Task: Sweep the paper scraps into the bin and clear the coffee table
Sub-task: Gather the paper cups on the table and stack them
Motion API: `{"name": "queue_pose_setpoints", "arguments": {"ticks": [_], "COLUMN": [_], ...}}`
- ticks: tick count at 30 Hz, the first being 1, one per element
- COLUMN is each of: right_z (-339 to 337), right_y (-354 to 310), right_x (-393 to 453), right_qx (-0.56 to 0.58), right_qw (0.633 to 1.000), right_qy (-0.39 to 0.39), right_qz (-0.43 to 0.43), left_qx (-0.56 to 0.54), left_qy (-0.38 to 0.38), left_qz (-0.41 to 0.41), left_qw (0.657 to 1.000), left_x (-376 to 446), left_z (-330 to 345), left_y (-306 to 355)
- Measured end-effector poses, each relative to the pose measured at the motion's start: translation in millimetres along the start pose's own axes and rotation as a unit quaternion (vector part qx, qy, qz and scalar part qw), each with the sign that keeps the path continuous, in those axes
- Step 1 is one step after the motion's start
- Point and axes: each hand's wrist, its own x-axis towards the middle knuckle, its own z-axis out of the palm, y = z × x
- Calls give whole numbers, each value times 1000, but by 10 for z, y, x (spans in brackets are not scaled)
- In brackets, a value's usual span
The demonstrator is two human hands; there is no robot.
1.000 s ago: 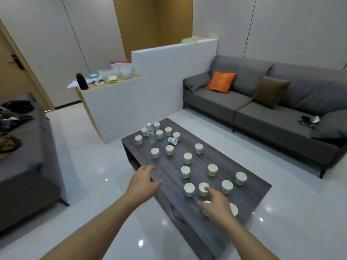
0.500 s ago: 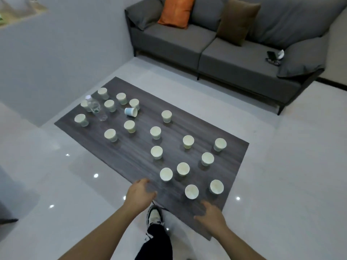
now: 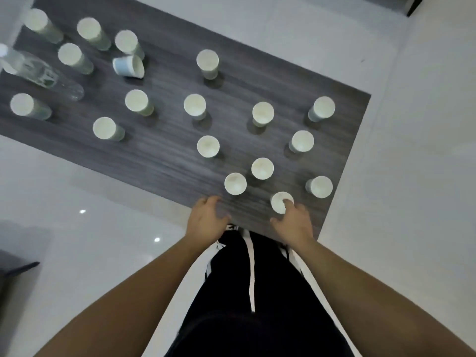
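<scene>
Round white paper cups on wood-grained coffee table, hands near.
</scene>
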Motion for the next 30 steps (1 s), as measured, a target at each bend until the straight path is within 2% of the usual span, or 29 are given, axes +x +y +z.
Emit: {"name": "queue_pose_setpoints", "arguments": {"ticks": [5, 9, 11, 13, 15, 17, 18, 20, 22, 24, 27, 30], "right_z": [364, 517, 475, 356, 191, 57, 12, -12, 58, 187, 287, 240], "right_y": [21, 10, 4, -12, -95, -222, -296, -450, -556, -570, -485, -337], "right_x": [314, 660, 747, 724, 639, 629, 677, 855, 1051, 1198, 1257, 1133], "right_qx": [-106, -85, -40, 35, 122, 146, 133, 51, -67, -127, -102, 0], "right_qw": [990, 995, 998, 990, 954, 923, 920, 937, 959, 969, 979, 987], "right_qy": [86, 22, 26, 124, 254, 315, 312, 260, 172, 90, 38, 74], "right_qz": [-47, -37, -38, -63, -105, -166, -196, -227, -216, -190, -171, -142], "left_qx": [19, 71, 133, 173, 154, 97, 67, 15, -14, -28, -24, 47], "left_qy": [31, 51, 45, 17, -1, 39, 77, 162, 239, 301, 349, 336], "left_qz": [46, 90, 97, 91, 85, 83, 81, 83, 95, 104, 102, 75], "left_qw": [998, 992, 985, 980, 984, 991, 991, 983, 966, 947, 931, 938], "left_x": [340, 706, 888, 1040, 1129, 1119, 1084, 1001, 946, 970, 1147, 1411], "left_z": [230, 496, 628, 712, 753, 754, 737, 652, 505, 317, 55, -88], "left_y": [-42, 63, 126, 156, 142, 120, 111, 109, 139, 208, 341, 381]}}
